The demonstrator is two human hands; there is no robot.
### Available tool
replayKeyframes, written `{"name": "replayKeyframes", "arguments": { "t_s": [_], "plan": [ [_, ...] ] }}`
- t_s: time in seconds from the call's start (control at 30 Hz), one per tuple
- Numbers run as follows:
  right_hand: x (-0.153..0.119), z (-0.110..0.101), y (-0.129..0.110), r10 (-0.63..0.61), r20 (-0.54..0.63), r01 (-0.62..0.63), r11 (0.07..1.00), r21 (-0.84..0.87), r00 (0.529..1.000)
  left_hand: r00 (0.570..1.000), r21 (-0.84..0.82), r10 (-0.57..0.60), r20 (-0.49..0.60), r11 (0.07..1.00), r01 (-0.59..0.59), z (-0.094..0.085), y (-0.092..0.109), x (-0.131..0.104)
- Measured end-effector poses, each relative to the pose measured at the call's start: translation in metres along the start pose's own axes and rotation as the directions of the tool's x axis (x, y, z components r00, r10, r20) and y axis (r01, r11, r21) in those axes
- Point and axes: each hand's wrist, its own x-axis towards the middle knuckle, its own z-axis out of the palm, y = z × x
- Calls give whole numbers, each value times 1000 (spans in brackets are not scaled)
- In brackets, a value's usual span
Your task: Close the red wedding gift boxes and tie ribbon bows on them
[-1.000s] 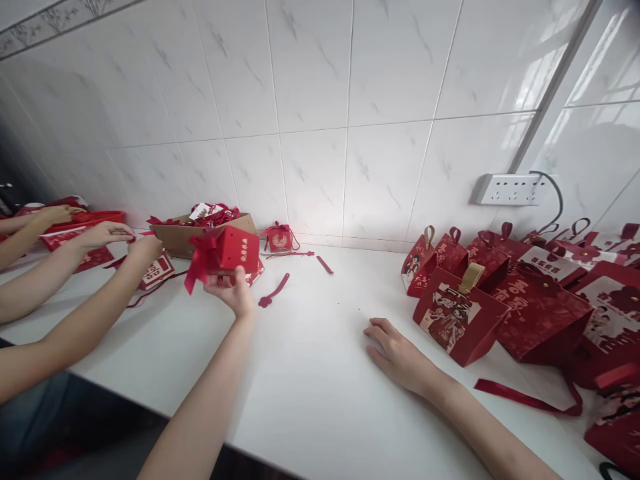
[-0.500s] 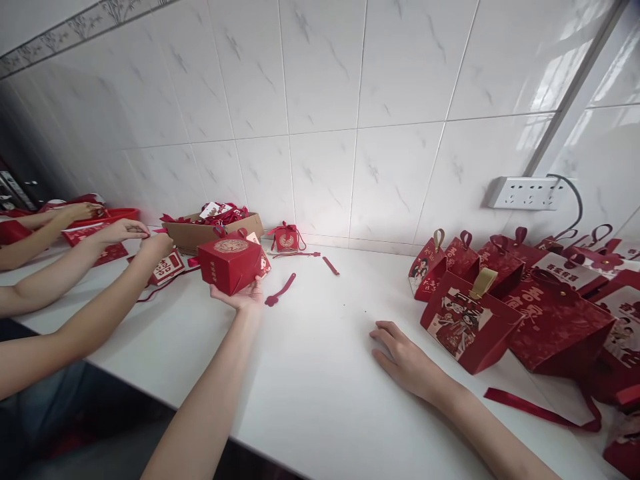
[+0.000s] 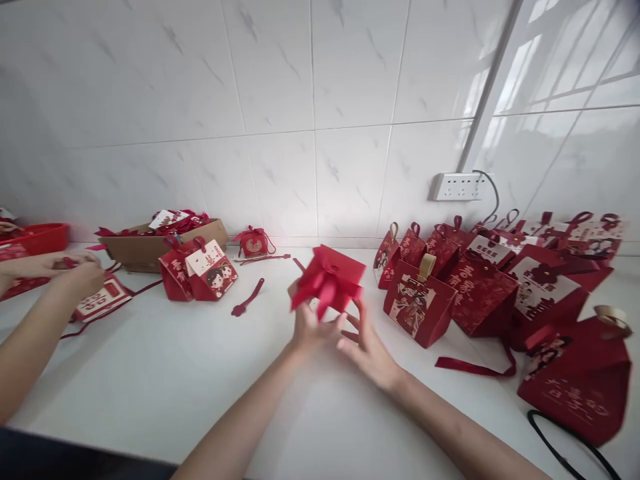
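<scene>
In the middle of the head view, a red gift box (image 3: 345,263) with a ribbon bow (image 3: 327,280) on its near face is held up over the table, blurred by motion. My left hand (image 3: 310,330) grips it from below; part of the fingers is hidden behind the ribbon. At the box's lower right corner is my right hand (image 3: 367,347), fingers spread and curved, fingertips close to the box; I cannot tell if they touch it. Left of my hands lies a dark red flower-ended strap (image 3: 247,298).
Several red gift boxes (image 3: 480,293) crowd the right, beside a loose ribbon (image 3: 473,367) and a black cable (image 3: 565,447). Two small boxes (image 3: 197,270), a cardboard box (image 3: 133,253) and a pouch-like box (image 3: 254,243) stand left. Another person's hands (image 3: 80,273) work at far left.
The view has swung right. My left hand has brought the red box rightward and turned it, so the bow now shows. My right hand has left the tabletop and come to the box.
</scene>
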Motion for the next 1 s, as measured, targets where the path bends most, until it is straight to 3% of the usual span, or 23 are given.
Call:
{"name": "replayKeyframes", "arguments": {
  "t_s": [0.07, 0.13, 0.2, 0.27, 0.4, 0.53, 0.7, 0.83, 1.0],
  "plan": [
    [4, -11, 0, -9, -211, 46, 984, 172, 977, 971, 21, 180, 155, 983, -185, 24, 4, -14],
    [10, -27, 1, -21, -378, 89, 982, 164, 926, 882, -4, 326, 340, 939, -345, 32, 7, -21],
    [14, -42, 2, -80, -409, 129, 987, 95, 909, 803, -31, 360, 475, 919, -394, 26, 9, -21],
    [16, -50, 1, -124, -319, 174, 976, 133, 940, 777, -19, 344, 526, 919, -394, 14, 9, -15],
    [16, -42, -10, -91, -143, 144, 890, 432, 986, 804, 25, 356, 477, 908, -418, -7, 8, 2],
    [15, -32, -12, -6, -154, 87, 847, 524, 988, 806, 16, 360, 471, 909, -415, -11, 5, 11],
    [17, -35, -6, 25, -204, 84, 858, 506, 979, 812, -30, 350, 467, 924, -381, -9, 5, 9],
    [18, -41, -7, -3, -255, 106, 914, 391, 967, 868, -73, 249, 430, 968, -241, -10, 7, 9],
    [17, -44, -7, -39, -232, 115, 940, 321, 972, 887, 17, 162, 432, 982, -187, -13, 6, 15]
  ]
}}
